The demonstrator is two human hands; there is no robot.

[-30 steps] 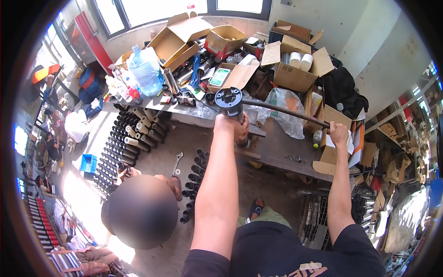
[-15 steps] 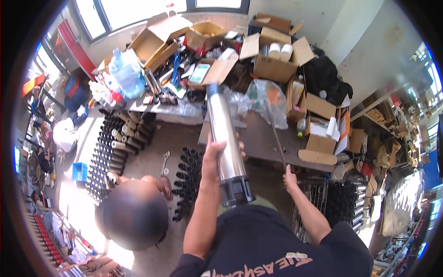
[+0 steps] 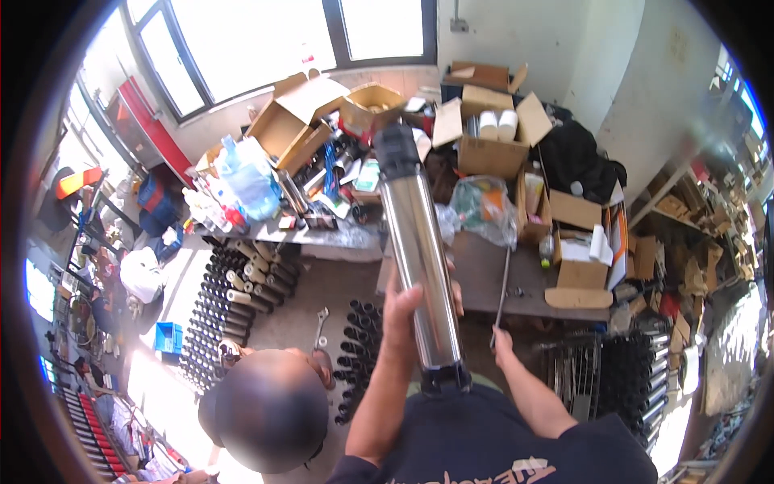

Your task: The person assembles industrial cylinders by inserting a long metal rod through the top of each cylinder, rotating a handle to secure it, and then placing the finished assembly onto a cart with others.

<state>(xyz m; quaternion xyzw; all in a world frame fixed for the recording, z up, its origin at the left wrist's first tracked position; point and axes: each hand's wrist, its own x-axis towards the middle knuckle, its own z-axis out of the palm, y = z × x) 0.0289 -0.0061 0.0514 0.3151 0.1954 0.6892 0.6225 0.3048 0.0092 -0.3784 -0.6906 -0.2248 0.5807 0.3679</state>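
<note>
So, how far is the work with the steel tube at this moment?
Done: rows of black tubes already lie on the floor. In hand: the left hand grips a long steel tube with black end caps, held upright against the chest, and the right hand holds a thin rod over the bench. Left: the rod and the tube are apart, and more dark tubes stand by the bench.

The left hand (image 3: 407,310) is gripping a long shiny metal cylinder (image 3: 418,258) around its lower half, holding it nearly upright, black cap at the top. Just right of the cylinder, the right hand (image 3: 502,343) is holding a thin metal rod (image 3: 502,294) that is leaning over the surface (image 3: 484,274). Behind the cylinder, open cardboard boxes (image 3: 492,133) are crowding that surface. Left of the cylinder, black tubes (image 3: 218,315) are lying in rows on the floor.
</note>
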